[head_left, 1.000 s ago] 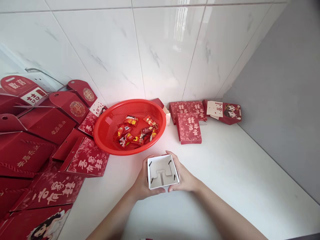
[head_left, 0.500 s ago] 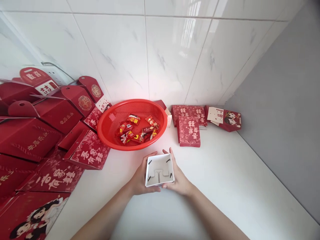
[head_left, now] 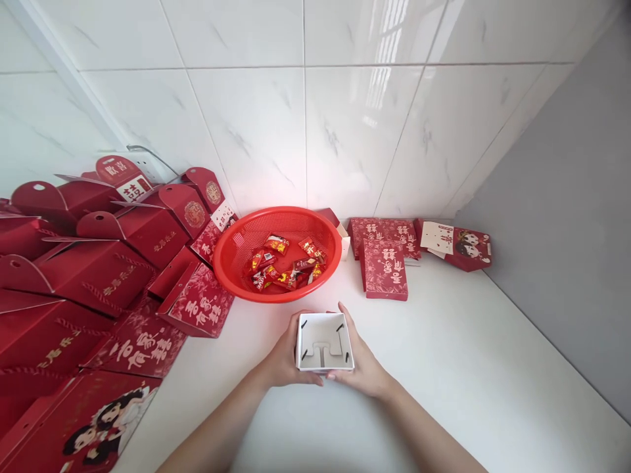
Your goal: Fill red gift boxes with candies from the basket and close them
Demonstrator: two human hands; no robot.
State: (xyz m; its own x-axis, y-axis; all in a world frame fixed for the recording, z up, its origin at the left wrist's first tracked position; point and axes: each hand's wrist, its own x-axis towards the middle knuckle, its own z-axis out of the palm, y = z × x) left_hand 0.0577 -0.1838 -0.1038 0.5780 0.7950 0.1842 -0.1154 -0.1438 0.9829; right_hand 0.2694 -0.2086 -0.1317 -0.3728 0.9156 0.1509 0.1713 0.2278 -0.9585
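An open-topped box with a white inside point(head_left: 325, 341) is held between both hands at the centre, its opening toward the camera. Dark cord ends show at its inner corners, and no sweets are visible inside. My left hand point(head_left: 288, 358) is wrapped round its left side, and my right hand point(head_left: 365, 364) round its right side, thumbs near the front edge. Just beyond the box stands a red oval basket point(head_left: 231, 279) with several wrapped sweets point(head_left: 279, 244) in it.
Many red gift boxes point(head_left: 123, 230) crowd the left side. Flat red boxes point(head_left: 384, 269) lie right of the basket, near another box with a cartoon couple point(head_left: 470, 248). A white tiled wall point(head_left: 246, 131) rises behind, and a grey panel point(head_left: 557, 217) bounds the right.
The camera view has shifted, so the whole scene sits slightly lower and further right. Both hands still hold the box in much the same way.
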